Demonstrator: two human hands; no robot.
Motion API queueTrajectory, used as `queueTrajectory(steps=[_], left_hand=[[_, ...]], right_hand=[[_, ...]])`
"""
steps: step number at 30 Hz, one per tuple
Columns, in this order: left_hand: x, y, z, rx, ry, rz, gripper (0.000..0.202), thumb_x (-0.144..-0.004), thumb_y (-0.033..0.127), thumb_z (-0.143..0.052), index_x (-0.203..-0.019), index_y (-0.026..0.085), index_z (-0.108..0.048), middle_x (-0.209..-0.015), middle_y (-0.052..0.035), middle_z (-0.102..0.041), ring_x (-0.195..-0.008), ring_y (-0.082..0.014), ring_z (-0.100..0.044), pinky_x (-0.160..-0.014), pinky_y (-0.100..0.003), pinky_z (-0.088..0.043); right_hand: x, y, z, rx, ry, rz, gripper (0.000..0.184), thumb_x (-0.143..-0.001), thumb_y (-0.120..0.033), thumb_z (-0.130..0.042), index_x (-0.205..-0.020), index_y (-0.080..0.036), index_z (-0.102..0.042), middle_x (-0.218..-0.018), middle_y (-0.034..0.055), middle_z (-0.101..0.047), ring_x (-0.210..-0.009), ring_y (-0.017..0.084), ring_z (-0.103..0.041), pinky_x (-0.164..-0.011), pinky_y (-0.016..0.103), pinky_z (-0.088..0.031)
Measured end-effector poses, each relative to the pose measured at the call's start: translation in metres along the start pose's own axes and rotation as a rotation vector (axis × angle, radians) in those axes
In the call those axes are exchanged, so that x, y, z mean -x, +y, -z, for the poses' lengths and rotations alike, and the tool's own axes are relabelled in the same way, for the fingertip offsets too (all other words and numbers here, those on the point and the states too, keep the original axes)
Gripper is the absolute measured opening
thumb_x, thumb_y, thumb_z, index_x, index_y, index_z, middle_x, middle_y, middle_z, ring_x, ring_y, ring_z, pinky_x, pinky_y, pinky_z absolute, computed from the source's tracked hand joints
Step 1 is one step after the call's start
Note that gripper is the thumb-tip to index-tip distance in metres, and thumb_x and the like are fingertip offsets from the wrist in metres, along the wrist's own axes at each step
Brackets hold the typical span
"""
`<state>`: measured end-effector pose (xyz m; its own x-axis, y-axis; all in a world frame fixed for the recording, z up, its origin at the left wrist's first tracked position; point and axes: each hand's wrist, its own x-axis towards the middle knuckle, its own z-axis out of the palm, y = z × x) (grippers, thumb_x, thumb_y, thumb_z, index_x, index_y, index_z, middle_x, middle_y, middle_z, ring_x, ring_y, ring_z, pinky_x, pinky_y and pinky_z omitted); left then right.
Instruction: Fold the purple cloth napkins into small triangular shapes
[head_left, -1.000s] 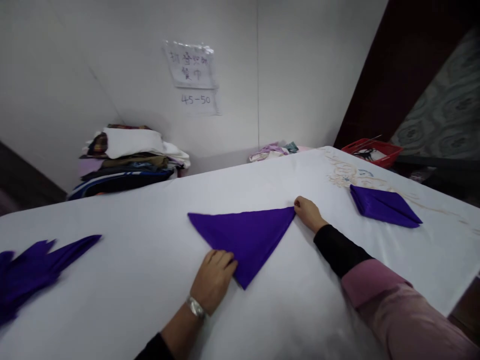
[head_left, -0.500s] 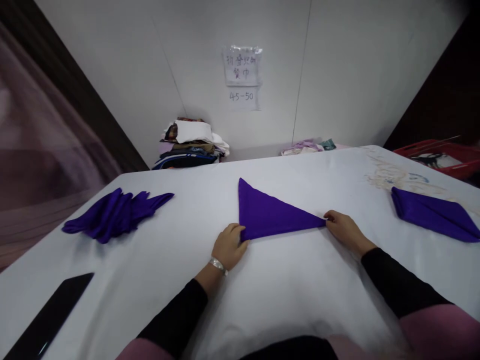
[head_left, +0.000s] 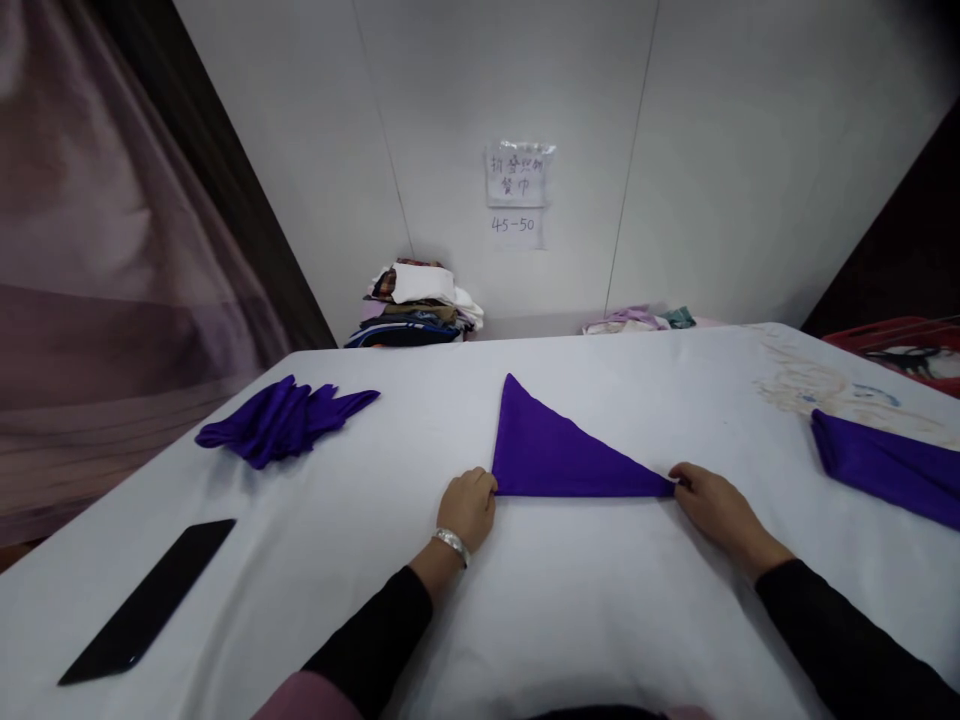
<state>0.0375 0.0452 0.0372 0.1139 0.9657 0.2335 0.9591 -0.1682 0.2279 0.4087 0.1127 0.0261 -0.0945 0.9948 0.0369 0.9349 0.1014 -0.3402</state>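
A purple cloth napkin (head_left: pixel 562 450), folded into a triangle, lies on the white-covered table with its near edge running straight between my hands. My left hand (head_left: pixel 469 508), with a silver bangle at the wrist, pinches the near left corner. At the right-hand tip, my right hand (head_left: pixel 711 503) has thumb and fingers closed on the point. The third corner points away from me and is free. Another purple napkin (head_left: pixel 281 422), gathered in pleats, lies to the left. A third purple napkin (head_left: pixel 885 462), folded flat, is at the right and partly cut off by the view's edge.
A flat black slab (head_left: pixel 150 600) lies at the left front of the white tablecloth (head_left: pixel 585 610). Stacked clothes (head_left: pixel 420 305) and more fabric (head_left: pixel 630 318) sit behind the table. A red basket (head_left: pixel 900 340) stands beyond the right edge, and a pink curtain (head_left: pixel 112 300) hangs left.
The view has shifted, so the scene sits lower and further right. The triangle's near edge has become level and straighter between my hands, which both keep hold of its corners.
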Motion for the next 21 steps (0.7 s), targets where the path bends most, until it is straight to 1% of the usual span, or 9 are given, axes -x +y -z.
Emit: queueTrajectory(steps=[4, 6, 8, 9, 11, 14, 17, 19, 21], left_hand=[[0.0, 0.004, 0.007, 0.087, 0.046, 0.027, 0.027, -0.066, 0.0, -0.045, -0.08, 0.019, -0.058, -0.085, -0.0018, -0.061, -0.083, -0.0167, -0.055, -0.075, -0.03, -0.043], [-0.006, 0.012, 0.009, 0.14, 0.086, -0.008, 0.026, -0.07, 0.003, -0.046, -0.085, 0.019, -0.059, -0.093, -0.0024, -0.062, -0.09, -0.0166, -0.055, -0.081, -0.031, -0.043], [-0.017, 0.022, 0.008, 0.163, 0.093, -0.093, 0.025, -0.079, 0.012, -0.046, -0.099, 0.019, -0.059, -0.109, -0.0042, -0.061, -0.105, -0.0178, -0.052, -0.093, -0.035, -0.039], [-0.024, 0.027, 0.006, 0.159, 0.072, -0.144, 0.027, -0.083, 0.018, -0.045, -0.107, 0.019, -0.058, -0.119, -0.0053, -0.058, -0.114, -0.0189, -0.047, -0.099, -0.038, -0.034], [-0.039, 0.035, -0.001, 0.123, -0.009, -0.225, 0.035, -0.089, 0.029, -0.042, -0.121, 0.019, -0.051, -0.135, -0.007, -0.046, -0.128, -0.0218, -0.034, -0.106, -0.044, -0.024], [-0.061, 0.042, -0.015, 0.053, -0.135, -0.29, 0.047, -0.091, 0.04, -0.037, -0.133, 0.019, -0.04, -0.146, -0.0076, -0.03, -0.136, -0.0245, -0.018, -0.109, -0.052, -0.014], [-0.073, 0.042, -0.028, 0.0, -0.232, -0.314, 0.053, -0.091, 0.045, -0.033, -0.138, 0.022, -0.032, -0.149, -0.0068, -0.022, -0.138, -0.025, -0.011, -0.108, -0.054, -0.011], [-0.075, 0.039, -0.036, -0.035, -0.293, -0.305, 0.055, -0.09, 0.047, -0.032, -0.139, 0.021, -0.03, -0.15, -0.0075, -0.02, -0.138, -0.0258, -0.011, -0.107, -0.055, -0.011], [-0.074, 0.036, -0.043, -0.066, -0.316, -0.301, 0.057, -0.09, 0.048, -0.03, -0.14, 0.02, -0.029, -0.15, -0.0082, -0.021, -0.138, -0.026, -0.011, -0.107, -0.055, -0.011]], right_hand=[[0.008, 0.0, -0.004, 0.038, 0.051, 0.027, 0.027, -0.078, -0.02, -0.042, -0.098, -0.02, -0.06, -0.099, 0.0064, -0.065, -0.089, 0.021, -0.06, -0.073, 0.03, -0.043], [0.009, 0.0, -0.005, 0.073, 0.068, 0.055, 0.026, -0.079, -0.019, -0.041, -0.097, -0.02, -0.06, -0.1, 0.0064, -0.064, -0.09, 0.02, -0.06, -0.073, 0.029, -0.043], [0.009, -0.002, -0.004, 0.103, 0.071, 0.074, 0.026, -0.079, -0.018, -0.041, -0.096, -0.02, -0.06, -0.099, 0.0063, -0.063, -0.091, 0.02, -0.059, -0.072, 0.028, -0.042], [0.009, -0.003, -0.003, 0.111, 0.069, 0.076, 0.025, -0.08, -0.018, -0.04, -0.096, -0.02, -0.06, -0.099, 0.0063, -0.063, -0.091, 0.02, -0.059, -0.071, 0.028, -0.042], [0.009, -0.006, -0.001, 0.109, 0.063, 0.068, 0.025, -0.08, -0.017, -0.04, -0.095, -0.019, -0.06, -0.097, 0.007, -0.063, -0.09, 0.021, -0.058, -0.071, 0.028, -0.041], [0.01, -0.01, 0.002, 0.071, 0.071, 0.049, 0.024, -0.079, -0.015, -0.041, -0.092, -0.018, -0.061, -0.095, 0.0088, -0.063, -0.087, 0.022, -0.059, -0.071, 0.03, -0.042], [0.011, -0.01, 0.006, 0.034, 0.084, 0.023, 0.024, -0.08, -0.014, -0.042, -0.091, -0.02, -0.062, -0.094, 0.0093, -0.063, -0.087, 0.023, -0.059, -0.073, 0.032, -0.044], [0.012, -0.009, 0.009, 0.013, 0.099, 0.004, 0.026, -0.08, -0.014, -0.042, -0.091, -0.022, -0.063, -0.093, 0.0096, -0.063, -0.088, 0.024, -0.059, -0.074, 0.034, -0.045], [0.013, -0.01, 0.012, -0.024, 0.154, 0.029, 0.027, -0.08, -0.014, -0.042, -0.094, -0.02, -0.064, -0.095, 0.0116, -0.063, -0.092, 0.026, -0.058, -0.078, 0.036, -0.045]])
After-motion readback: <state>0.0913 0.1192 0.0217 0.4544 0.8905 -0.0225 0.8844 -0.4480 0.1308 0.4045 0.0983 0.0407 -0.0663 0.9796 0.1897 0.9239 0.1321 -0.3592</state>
